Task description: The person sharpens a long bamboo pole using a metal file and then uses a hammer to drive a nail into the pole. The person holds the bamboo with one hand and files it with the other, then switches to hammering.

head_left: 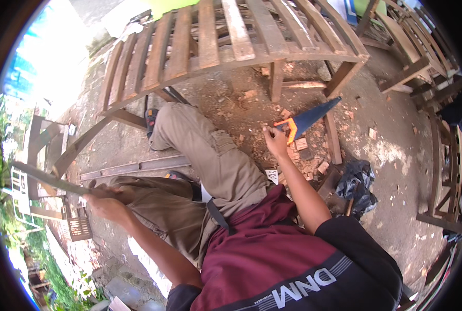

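Note:
My right hand (275,141) grips the orange handle of a hand saw (307,118) whose dark blue blade points up and to the right, above the dirt floor. My left hand (105,203) is closed on one end of a long thin wooden strip (49,179) that runs off to the left. I am seated, with my legs in khaki trousers (210,155) stretched out toward a wooden slatted frame (231,41).
Wood offcuts and chips (308,158) litter the ground by the saw. A black plastic bag (356,184) lies at the right. More wooden frames (422,57) stand at the far right. Long metal bars (138,167) lie on the ground left of my legs.

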Tool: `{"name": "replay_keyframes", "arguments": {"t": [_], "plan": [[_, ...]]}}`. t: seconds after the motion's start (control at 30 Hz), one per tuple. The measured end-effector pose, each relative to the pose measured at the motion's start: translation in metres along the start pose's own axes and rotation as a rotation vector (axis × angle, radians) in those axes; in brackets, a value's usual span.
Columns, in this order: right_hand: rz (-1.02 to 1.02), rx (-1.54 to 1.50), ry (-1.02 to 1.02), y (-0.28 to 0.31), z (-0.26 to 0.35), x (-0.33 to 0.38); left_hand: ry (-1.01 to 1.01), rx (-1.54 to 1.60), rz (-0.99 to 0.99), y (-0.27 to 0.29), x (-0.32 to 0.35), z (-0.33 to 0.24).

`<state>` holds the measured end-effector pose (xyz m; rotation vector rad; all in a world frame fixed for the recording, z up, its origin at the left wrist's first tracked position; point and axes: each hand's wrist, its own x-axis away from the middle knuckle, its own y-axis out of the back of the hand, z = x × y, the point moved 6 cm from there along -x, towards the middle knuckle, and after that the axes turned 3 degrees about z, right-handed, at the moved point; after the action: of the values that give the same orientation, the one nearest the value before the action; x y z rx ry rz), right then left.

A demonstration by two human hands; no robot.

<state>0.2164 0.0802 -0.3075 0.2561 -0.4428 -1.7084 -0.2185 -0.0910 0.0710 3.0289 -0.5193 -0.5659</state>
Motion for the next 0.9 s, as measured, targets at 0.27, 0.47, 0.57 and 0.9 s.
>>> {"name": "replay_keyframes", "arguments": {"t": [0.27, 0.47, 0.57, 0.9], "plan": [[0.341, -0.656, 0.179, -0.065, 0.268, 0.027, 0.008, 0.207, 0.067, 0.007, 0.015, 0.035], [0.745, -0.571, 0.611, -0.109, 0.387, 0.15, -0.025, 0.327, 0.097, 0.004, 0.033, 0.062], [0.862, -0.479, 0.828, -0.141, 0.39, 0.181, -0.14, 0.261, 0.191, 0.014, 0.036, 0.076], [0.851, -0.408, 1.004, -0.157, 0.378, 0.19, -0.027, 0.415, 0.469, -0.008, 0.033, 0.064]]}}
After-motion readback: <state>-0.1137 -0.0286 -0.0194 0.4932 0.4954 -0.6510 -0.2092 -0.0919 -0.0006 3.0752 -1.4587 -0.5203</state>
